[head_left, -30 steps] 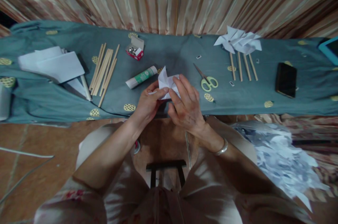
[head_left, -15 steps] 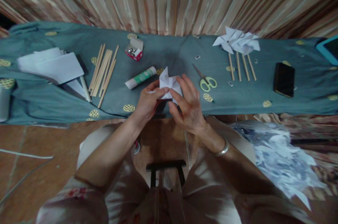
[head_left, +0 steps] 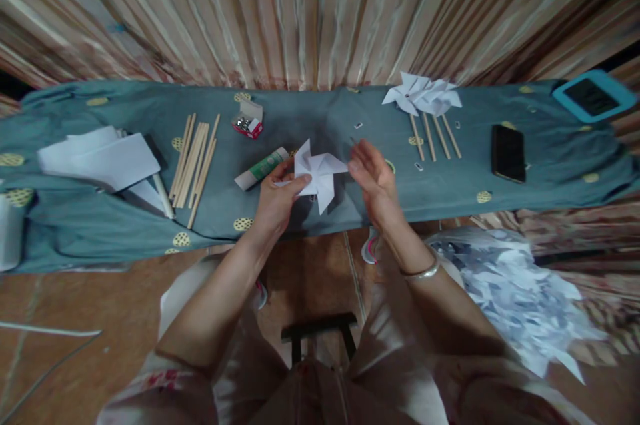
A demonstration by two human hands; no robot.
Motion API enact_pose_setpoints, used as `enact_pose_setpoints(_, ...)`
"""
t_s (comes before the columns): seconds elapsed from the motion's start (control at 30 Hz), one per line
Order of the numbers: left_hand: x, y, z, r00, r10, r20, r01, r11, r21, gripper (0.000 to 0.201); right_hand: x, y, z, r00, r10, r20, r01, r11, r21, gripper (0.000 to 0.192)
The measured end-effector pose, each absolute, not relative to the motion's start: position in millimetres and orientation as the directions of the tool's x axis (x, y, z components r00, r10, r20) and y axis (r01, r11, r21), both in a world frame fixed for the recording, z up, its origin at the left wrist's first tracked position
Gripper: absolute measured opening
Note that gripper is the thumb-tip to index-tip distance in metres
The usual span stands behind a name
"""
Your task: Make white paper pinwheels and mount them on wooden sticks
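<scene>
- Head view: no brand, label or writing can be read; the glue stick (head_left: 261,168) shows a green band, but its print is too small to make out.
- The left hand (head_left: 277,197) holds a white paper pinwheel (head_left: 317,171) above the near part of the tabletop (head_left: 75,225), its fingers clamped on the pinwheel's left side.
- The right hand (head_left: 376,181) is just right of the pinwheel, fingers apart and loosely curled, its fingertips close to the paper's right point; whether they touch it is unclear.
- The glue stick lies on the blue-grey cloth just left of the left hand.
- Farther left lie a bundle of wooden sticks (head_left: 196,158) and a stack of white paper (head_left: 100,158).
- A small red box (head_left: 247,122), open, sits behind the glue stick.
- Finished pinwheels on sticks (head_left: 425,105) lie to the right, then a black phone (head_left: 508,153) and a blue-cased tablet (head_left: 594,95).
- A heap of paper scraps (head_left: 515,291) sits below the tabletop's edge at right.
</scene>
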State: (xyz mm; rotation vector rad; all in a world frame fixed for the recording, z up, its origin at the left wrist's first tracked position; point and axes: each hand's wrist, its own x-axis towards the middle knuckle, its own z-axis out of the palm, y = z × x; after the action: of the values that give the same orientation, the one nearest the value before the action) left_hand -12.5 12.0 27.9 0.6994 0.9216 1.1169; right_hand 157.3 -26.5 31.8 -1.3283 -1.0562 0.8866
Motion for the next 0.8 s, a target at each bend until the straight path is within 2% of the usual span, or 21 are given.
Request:
enact_pose_setpoints(0.1,-13.9,13.2,26.3,0.13,0.964,-0.23,-0.419,0.264,0.869,0.053,147.2,-22.7,33.5,0.184,0.97,-0.161,-0.235,-0.116,-0.965,0.063)
enact_pose_setpoints(0.23,-16.3,13.8,27.0,0.111,0.978,-0.174,-0.375,0.204,0.904,0.055,128.1,-24.4,40.2,0.108,0.967,-0.23,-0.366,-0.177,-0.914,0.059)
enact_pose_setpoints(0.37,-17.3,13.0,27.7,0.09,0.987,-0.135,-0.306,0.157,0.939,0.055,119.8,-21.1,35.6,0.15,0.958,-0.243,-0.413,-0.163,-0.896,0.052)
enact_pose_setpoints(0.53,-15.5,13.1,24.3,0.08,0.992,-0.096,-0.26,0.114,0.959,0.054,117.2,-14.8,27.5,0.236,0.93,-0.281,-0.445,-0.154,-0.882,0.056)
enact_pose_setpoints(0.8,-15.2,14.7,21.3,0.082,0.995,-0.051,-0.17,0.065,0.983,0.056,115.1,-13.8,27.5,0.261,0.919,-0.296,-0.411,-0.172,-0.895,0.058)
